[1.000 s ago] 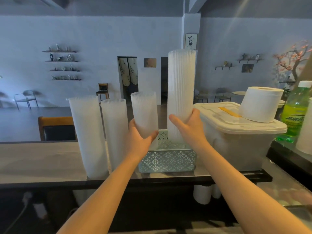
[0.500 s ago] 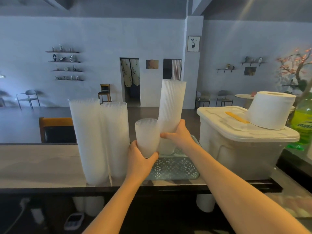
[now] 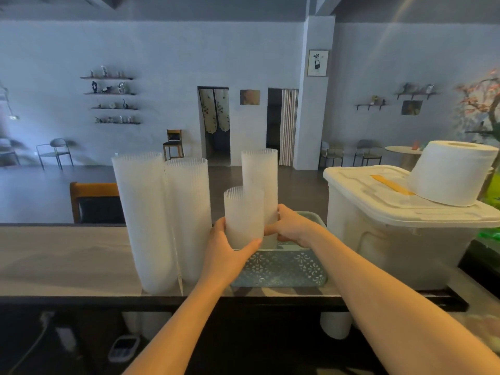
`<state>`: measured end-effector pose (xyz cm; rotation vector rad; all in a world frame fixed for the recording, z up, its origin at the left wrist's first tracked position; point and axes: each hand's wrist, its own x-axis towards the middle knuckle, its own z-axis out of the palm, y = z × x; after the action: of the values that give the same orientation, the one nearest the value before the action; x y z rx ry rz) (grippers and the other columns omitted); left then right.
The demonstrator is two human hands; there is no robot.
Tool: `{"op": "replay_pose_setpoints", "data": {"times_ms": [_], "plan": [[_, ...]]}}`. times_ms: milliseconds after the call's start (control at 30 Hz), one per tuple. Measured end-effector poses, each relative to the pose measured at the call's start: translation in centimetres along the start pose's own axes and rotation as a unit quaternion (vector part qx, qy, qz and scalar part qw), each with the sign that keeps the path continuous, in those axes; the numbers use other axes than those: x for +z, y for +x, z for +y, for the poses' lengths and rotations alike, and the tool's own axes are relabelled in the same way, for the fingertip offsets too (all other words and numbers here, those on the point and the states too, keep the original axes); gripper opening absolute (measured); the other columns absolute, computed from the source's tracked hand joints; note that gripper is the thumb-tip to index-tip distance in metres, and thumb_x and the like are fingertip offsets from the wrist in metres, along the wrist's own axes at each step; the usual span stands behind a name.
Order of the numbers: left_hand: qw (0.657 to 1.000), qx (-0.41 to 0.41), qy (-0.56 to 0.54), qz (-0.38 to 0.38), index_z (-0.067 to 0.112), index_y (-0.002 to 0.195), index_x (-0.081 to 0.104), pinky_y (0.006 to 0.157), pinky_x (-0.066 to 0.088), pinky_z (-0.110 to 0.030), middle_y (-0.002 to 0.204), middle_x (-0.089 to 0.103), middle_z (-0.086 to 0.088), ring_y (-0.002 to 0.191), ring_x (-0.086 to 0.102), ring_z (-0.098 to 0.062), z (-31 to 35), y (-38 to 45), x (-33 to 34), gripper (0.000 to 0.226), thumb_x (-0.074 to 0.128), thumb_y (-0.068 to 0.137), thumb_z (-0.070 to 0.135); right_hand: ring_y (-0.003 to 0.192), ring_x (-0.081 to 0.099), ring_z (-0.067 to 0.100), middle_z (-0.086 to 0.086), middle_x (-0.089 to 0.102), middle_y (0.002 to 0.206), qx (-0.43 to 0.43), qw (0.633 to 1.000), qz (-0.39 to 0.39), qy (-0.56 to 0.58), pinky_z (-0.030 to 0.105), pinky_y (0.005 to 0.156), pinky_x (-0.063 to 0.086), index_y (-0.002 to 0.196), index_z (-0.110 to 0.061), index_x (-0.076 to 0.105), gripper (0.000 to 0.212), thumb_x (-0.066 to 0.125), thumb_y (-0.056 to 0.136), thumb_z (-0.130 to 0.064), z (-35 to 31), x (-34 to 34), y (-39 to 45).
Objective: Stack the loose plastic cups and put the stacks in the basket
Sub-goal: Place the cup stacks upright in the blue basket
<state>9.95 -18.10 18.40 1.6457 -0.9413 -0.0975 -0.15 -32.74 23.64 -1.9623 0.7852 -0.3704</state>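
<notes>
Short cup stack (image 3: 244,216): gripped near its base by the left hand (image 3: 226,251), held over the basket's near-left corner.
Taller cup stack (image 3: 260,182): clasped low by the right hand (image 3: 293,227), bottom set down inside the basket (image 3: 282,270).
Two tall stacks (image 3: 162,220): stood on the counter (image 3: 59,257), left of the basket.
Lidded bin (image 3: 400,228): placed right of the basket, topped by a paper roll (image 3: 451,173).

A dim, grey-walled café room: dark wooden wall shelves (image 3: 112,100) of small ornaments at left, two doorways, one hung with a pale patterned curtain (image 3: 214,109), a framed portrait print (image 3: 318,63) on the pillar, metal chairs (image 3: 55,152) along the dark floor.
</notes>
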Motion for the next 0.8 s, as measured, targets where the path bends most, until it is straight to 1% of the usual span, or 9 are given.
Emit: {"op": "replay_pose_setpoints", "data": {"times_ms": [33,67,167,300,400,500,533,700,800], "plan": [[1.000,0.001,0.003,-0.002,0.022,0.138,0.036,0.094,0.045,-0.028,0.120,0.044,0.014,0.113,0.047,-0.007,-0.1,0.0,0.0,0.084,0.084,0.071,0.040,0.100,0.059,0.016,-0.001,0.062,0.108,-0.005,1.000,-0.010,0.002,0.034,0.087,0.053,0.113,-0.020,0.053,0.037,0.075,0.084,-0.011,-0.2,-0.1,0.0],[1.000,0.001,0.006,-0.004,0.022,0.138,0.035,0.095,0.046,-0.028,0.121,0.044,0.014,0.113,0.046,-0.007,-0.1,0.1,0.0,0.084,0.084,0.071,0.040,0.099,0.060,0.016,-0.001,0.062,0.107,-0.006,1.000,-0.015,0.008,0.034,0.088,0.053,0.112,-0.019,0.054,0.034,0.074,0.086,-0.010,-0.1,-0.2,0.2],[1.000,0.004,0.014,-0.006,0.026,0.135,0.034,0.094,0.044,-0.025,0.120,0.041,0.016,0.112,0.044,-0.005,-0.1,0.2,0.0,0.082,0.084,0.072,0.040,0.098,0.060,0.016,0.003,0.060,0.110,-0.009,1.000,-0.001,0.019,0.036,0.087,0.056,0.131,-0.015,0.044,0.048,0.070,0.091,-0.014,0.0,0.3,0.6],[1.000,0.004,0.018,-0.010,0.027,0.136,0.032,0.091,0.045,-0.026,0.121,0.041,0.015,0.113,0.046,-0.007,-0.3,0.4,0.0,0.084,0.084,0.072,0.040,0.102,0.063,0.023,0.008,0.060,0.113,-0.006,1.000,-0.017,0.019,0.041,0.095,0.055,0.134,-0.016,0.039,0.050,0.067,0.093,-0.014,0.3,0.7,1.0],[1.000,0.004,0.020,-0.018,0.029,0.139,0.030,0.093,0.047,-0.029,0.123,0.042,0.015,0.113,0.047,-0.007,-0.5,0.3,0.0,0.088,0.084,0.071,0.042,0.105,0.066,0.024,0.008,0.062,0.115,0.008,0.997,-0.051,0.061,0.036,0.089,0.058,0.138,-0.017,0.037,0.053,0.065,0.094,-0.008,0.2,0.7,1.1],[0.999,-0.001,0.034,-0.021,0.027,0.142,0.029,0.095,0.046,-0.032,0.123,0.042,0.015,0.112,0.046,-0.007,-0.3,0.5,-0.3,0.091,0.084,0.072,0.043,0.101,0.066,0.018,0.005,0.062,0.115,0.002,0.996,-0.074,0.044,0.028,0.077,0.058,0.140,-0.018,0.036,0.052,0.062,0.096,-0.009,0.1,1.1,1.3],[0.999,-0.005,0.038,-0.024,0.027,0.143,0.030,0.095,0.046,-0.032,0.122,0.042,0.015,0.112,0.045,-0.007,-0.3,0.5,-0.3,0.090,0.083,0.072,0.044,0.101,0.066,0.018,0.005,0.061,0.115,0.002,0.996,-0.079,0.035,0.028,0.077,0.058,0.140,-0.018,0.035,0.052,0.061,0.096,-0.008,0.1,1.1,1.2],[0.998,-0.026,0.052,-0.040,0.026,0.141,0.033,0.091,0.042,-0.027,0.124,0.045,0.013,0.110,0.045,-0.006,0.0,0.4,-0.4,0.086,0.080,0.073,0.049,0.112,0.062,0.022,0.008,0.061,0.120,0.015,0.996,-0.085,0.013,0.039,0.094,0.056,0.137,-0.022,0.037,0.050,0.055,0.096,0.000,0.0,0.9,1.3],[0.998,-0.023,0.045,-0.041,0.025,0.143,0.033,0.097,0.045,-0.031,0.129,0.046,0.010,0.114,0.046,-0.008,0.3,0.2,-0.6,0.086,0.080,0.074,0.047,0.116,0.062,0.027,0.011,0.061,0.126,0.032,0.997,-0.071,-0.014,0.041,0.098,0.054,0.142,-0.017,0.039,0.046,0.051,0.099,-0.004,-0.5,0.8,0.8]]}}
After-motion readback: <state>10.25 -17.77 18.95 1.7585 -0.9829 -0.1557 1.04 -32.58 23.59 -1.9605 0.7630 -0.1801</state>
